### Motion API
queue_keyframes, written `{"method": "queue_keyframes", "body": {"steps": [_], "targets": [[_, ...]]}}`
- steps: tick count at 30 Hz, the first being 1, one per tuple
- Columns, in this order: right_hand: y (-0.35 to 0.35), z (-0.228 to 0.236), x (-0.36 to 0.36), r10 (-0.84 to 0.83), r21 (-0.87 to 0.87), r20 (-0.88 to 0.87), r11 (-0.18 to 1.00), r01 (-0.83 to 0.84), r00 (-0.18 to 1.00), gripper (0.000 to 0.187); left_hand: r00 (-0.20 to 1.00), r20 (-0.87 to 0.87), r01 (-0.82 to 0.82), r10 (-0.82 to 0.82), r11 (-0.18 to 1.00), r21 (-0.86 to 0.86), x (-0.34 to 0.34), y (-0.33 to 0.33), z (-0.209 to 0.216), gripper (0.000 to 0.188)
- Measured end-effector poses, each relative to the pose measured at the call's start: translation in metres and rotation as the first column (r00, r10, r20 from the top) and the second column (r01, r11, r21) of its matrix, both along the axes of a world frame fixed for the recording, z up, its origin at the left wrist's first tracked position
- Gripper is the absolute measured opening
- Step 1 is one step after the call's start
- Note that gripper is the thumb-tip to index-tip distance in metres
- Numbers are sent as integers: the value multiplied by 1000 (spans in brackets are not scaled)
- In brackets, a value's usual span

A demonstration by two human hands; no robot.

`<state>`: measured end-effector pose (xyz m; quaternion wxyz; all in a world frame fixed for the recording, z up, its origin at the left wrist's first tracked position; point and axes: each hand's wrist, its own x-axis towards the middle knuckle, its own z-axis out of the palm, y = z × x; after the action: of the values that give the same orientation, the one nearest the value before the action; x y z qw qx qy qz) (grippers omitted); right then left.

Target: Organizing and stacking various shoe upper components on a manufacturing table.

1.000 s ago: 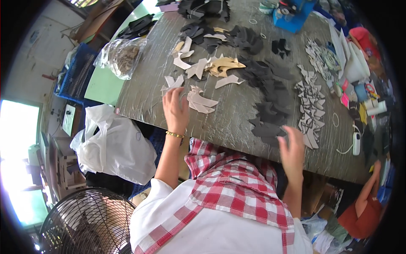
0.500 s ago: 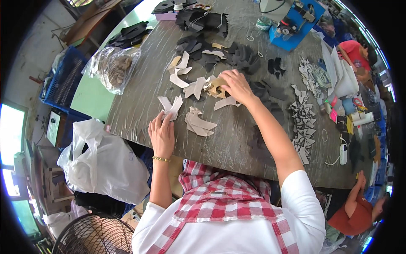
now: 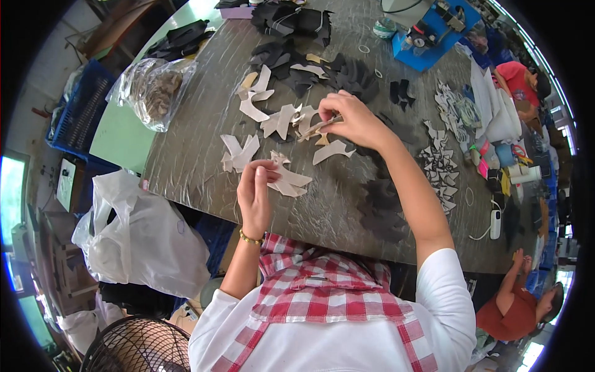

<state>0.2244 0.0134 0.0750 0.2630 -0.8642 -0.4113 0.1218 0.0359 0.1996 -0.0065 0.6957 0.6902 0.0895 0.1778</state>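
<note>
My right hand [image 3: 354, 120] pinches a small stack of beige cut pieces [image 3: 318, 128] a little above the middle of the table. My left hand [image 3: 255, 191] is raised with loosely bent fingers apart and nothing visible in them. It partly covers a pile of pale cut pieces [image 3: 290, 183]. Just beyond it lies another pale pile [image 3: 239, 152]. More pale, angular pieces [image 3: 280, 119] spread to the left of my right hand, and a single pale strip [image 3: 333, 152] rests below that hand.
Black cut pieces [image 3: 353, 77] cover the table's far middle, with dark ones [image 3: 383, 208] at the near right. A column of small grey pieces [image 3: 439, 161] lies right. A blue machine [image 3: 427, 43] stands at the back. Left are a clear bag [image 3: 152, 93] and a white bag [image 3: 142, 242].
My right hand has picked up the beige stack and tilted it up off the table. My left hand has left the pale pile and moved right, turning onto its side.
</note>
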Motion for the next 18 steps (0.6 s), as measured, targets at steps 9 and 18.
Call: {"method": "queue_keyframes", "body": {"steps": [9,18], "targets": [[-8,-24,-119,336,192,464,865,-463,820,21,569,551,339,-611,-436,-834,-7,-28,-19,68],[-17,-18,-86,328,103,-209,944,-313,921,31,775,-13,251,-631,327,-911,-9,-24,-17,32]]}}
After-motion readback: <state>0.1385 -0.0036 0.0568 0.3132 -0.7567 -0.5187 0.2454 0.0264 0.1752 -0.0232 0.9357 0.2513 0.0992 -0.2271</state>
